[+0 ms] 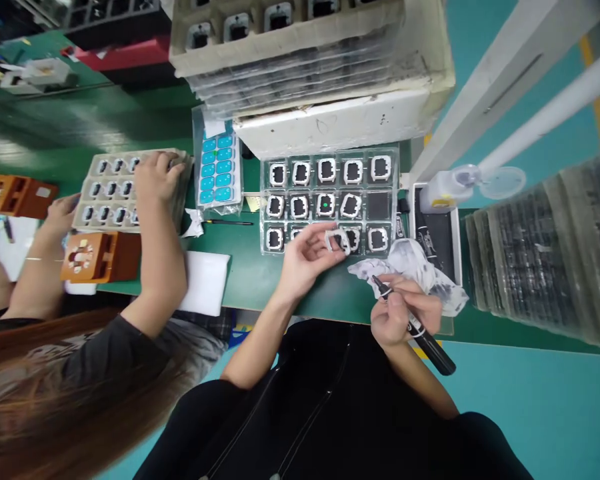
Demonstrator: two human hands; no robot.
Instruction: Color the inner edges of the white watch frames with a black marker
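Note:
My left hand [307, 260] holds a small white frame-shaped part [338, 241] between thumb and fingers, over the front row of a clear plastic tray [263, 220]. In my right hand [405, 313] is a black marker [433, 350], its dark tip pointing up and left toward the white part, apart from it. The tray carries rows of similar white parts with dark centres; one pocket [379, 205] in the middle row has no white part. A stained white cloth [410, 263] lies just beyond my right hand.
A co-worker's hands touch a beige tray [93, 190] at left, beside orange fixtures [123, 257]. Stacked trays [300, 73] stand behind, more [545, 253] at right. A bottle [440, 190] stands by a white-edged box [459, 240]. A blue-celled pack [217, 170] lies left of my tray.

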